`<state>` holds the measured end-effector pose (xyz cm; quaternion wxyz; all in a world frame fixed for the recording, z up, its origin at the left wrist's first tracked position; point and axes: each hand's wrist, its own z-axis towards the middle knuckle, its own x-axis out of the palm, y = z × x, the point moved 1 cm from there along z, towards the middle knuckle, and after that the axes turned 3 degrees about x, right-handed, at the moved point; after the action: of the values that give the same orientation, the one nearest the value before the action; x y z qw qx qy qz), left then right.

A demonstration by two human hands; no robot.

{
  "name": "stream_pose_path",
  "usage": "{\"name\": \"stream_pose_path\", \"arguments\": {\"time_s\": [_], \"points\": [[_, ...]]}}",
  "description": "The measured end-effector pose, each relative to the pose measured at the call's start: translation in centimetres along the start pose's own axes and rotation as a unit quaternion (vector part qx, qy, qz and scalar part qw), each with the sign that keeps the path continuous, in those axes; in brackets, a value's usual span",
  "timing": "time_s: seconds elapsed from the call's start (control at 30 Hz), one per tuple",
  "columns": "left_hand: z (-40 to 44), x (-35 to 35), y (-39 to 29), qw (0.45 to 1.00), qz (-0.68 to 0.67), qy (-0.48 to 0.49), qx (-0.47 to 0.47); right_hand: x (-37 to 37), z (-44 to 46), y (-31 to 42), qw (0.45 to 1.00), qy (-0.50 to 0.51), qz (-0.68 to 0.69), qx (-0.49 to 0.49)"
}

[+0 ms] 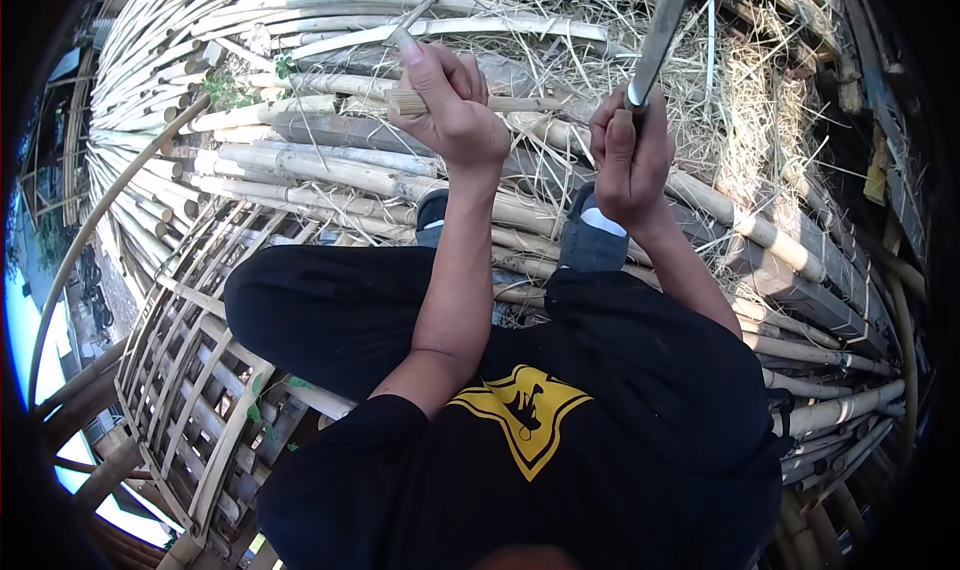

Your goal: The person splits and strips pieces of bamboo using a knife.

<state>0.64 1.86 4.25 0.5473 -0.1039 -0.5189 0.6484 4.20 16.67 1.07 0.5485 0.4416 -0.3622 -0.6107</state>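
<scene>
My left hand [455, 110] is closed round a pale bamboo piece [405, 102], whose blunt end sticks out on the left and whose thin part points right, toward my other hand. My right hand [632, 155] grips a knife [662, 35] by its handle, thumb on top, with the long blade pointing up and away from me. A gap separates the blade from the bamboo piece. Both hands are raised in front of my knees, over the bamboo poles. The handle is mostly hidden by my fingers.
Long bamboo poles [310, 170] lie side by side below and ahead, strewn with straw and shavings [740, 110]. A woven bamboo lattice [200, 370] is at the lower left, near a curved pole [95, 220]. My shoes [592, 242] rest on the poles.
</scene>
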Motion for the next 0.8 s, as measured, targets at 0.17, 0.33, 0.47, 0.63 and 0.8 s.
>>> {"name": "stream_pose_path", "arguments": {"time_s": [0.17,0.33,0.47,0.63,0.8], "points": [[-0.3,0.0,-0.1,1.000,-0.014,-0.012,-0.025,2.0,-5.9,-10.6,0.872,0.238,-0.274,0.329],[0.2,-0.4,0.1,0.999,0.029,-0.008,-0.038,1.6,-4.1,-10.0,0.821,0.237,0.022,0.518],[0.0,-0.2,0.0,0.999,0.050,0.003,-0.020,0.3,-2.8,-9.5,0.530,0.212,0.560,0.600],[0.0,-0.3,0.1,0.998,0.055,0.011,-0.022,0.2,0.4,-0.2,0.984,0.078,-0.008,0.162],[0.0,-0.3,0.2,0.999,0.049,-0.004,-0.019,1.9,-4.4,-6.5,0.947,0.164,-0.200,0.191]]}}
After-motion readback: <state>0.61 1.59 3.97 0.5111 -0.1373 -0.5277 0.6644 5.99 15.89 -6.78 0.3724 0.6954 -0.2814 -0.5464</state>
